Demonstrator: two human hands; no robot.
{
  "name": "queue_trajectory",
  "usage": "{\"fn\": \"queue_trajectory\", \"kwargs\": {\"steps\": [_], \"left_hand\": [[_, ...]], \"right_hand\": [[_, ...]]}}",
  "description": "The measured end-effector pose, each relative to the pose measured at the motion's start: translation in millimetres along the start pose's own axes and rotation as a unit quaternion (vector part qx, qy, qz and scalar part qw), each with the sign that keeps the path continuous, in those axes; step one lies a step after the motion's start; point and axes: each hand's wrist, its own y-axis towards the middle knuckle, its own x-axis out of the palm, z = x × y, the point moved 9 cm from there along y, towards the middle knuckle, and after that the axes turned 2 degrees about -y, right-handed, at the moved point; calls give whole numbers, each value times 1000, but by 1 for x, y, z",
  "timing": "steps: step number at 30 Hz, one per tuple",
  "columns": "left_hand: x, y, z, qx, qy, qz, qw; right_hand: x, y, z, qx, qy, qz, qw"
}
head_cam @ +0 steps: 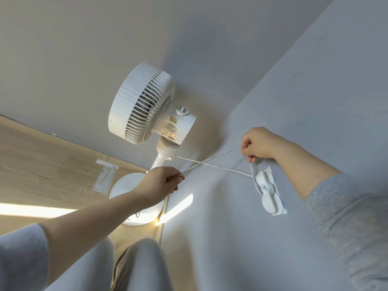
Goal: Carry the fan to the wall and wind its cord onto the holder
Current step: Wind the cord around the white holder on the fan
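Observation:
A white pedestal fan (pixel 144 106) stands on its round base (pixel 126 185) in the corner where two walls meet. Its white cord (pixel 214 165) runs from the neck to a white cord holder (pixel 269 191) stuck on the right wall and loops around the holder's upper end. From there it rises to my right hand (pixel 258 144), which pinches it against the wall. The cord then crosses back left to my left hand (pixel 163 179), which grips it above the base. The two strands cross in mid-air between my hands.
The wooden floor (pixel 42 164) has strips of pale tape (pixel 105 173) near the left wall's skirting. Bright sunlight patches lie on the floor and the wall by the base. My knees (pixel 138 261) are close to the right wall.

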Motion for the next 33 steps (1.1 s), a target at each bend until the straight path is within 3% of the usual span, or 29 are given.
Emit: {"fn": "queue_trajectory", "kwargs": {"steps": [12,25,29,33], "left_hand": [[1,-3,21,11,-26,-12,1000],[-11,-22,58,36,-3,-4,999],[-16,-19,49,23,3,5,1000],[-20,-14,37,10,5,12,1000]], "right_hand": [[-38,-38,14,2,-104,92,990],[-45,-72,14,5,-204,131,970],[-40,-67,21,26,-62,155,986],[-15,-56,27,48,137,97,985]]}}
